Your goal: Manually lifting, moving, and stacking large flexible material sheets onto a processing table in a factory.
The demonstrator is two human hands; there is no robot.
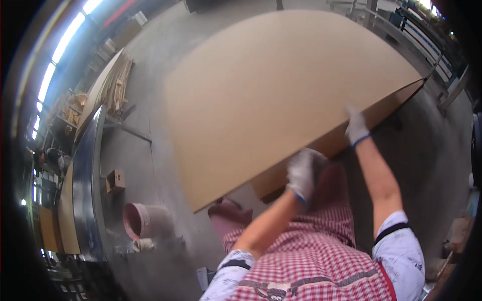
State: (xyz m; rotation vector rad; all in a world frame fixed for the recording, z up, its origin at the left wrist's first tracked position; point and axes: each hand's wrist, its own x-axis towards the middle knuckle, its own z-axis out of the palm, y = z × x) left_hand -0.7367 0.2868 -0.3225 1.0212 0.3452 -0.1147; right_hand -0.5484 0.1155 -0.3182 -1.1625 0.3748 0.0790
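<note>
A large tan board [286, 85], perhaps fibreboard, lies flat before me, its near edge slanting up from lower left to right. Below that edge shows a brown side face [334, 143] of what lies under it. My left hand [301, 174], in a white glove with a blue cuff, is closed at the near edge. A blurred greyish shape shows beside its fingers; I cannot make out what it is. Farther right, my right hand [357, 129], gloved the same way, is at the edge with its fingers stretched toward the board's top. Motion blurs both hands.
A pinkish bucket [145, 220] lies on its side on the floor at left, near a small brown box [115, 181]. A dark-sided table [89, 193] stands farther left, with stacked strips [116, 88] beyond. Metal rails [424, 42] run at the far right.
</note>
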